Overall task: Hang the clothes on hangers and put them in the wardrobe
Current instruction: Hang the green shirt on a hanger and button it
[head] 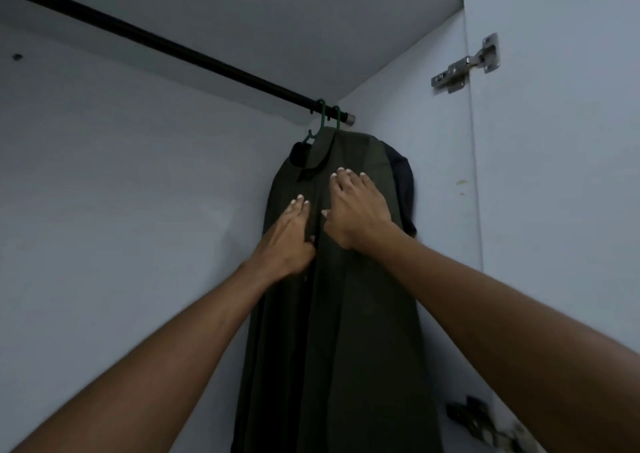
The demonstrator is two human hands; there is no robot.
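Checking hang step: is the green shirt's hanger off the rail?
No. The green hanger is hooked over the black rail, with the shirt hanging below it.

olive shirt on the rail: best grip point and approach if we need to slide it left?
Probably the green hanger, just below its hook, reached from the open left. The olive shirt hangs near the right end of the black rail, hard by the side wall with a dark garment behind. Both the left hand and right hand lie flat on loose cloth, which would only drag.
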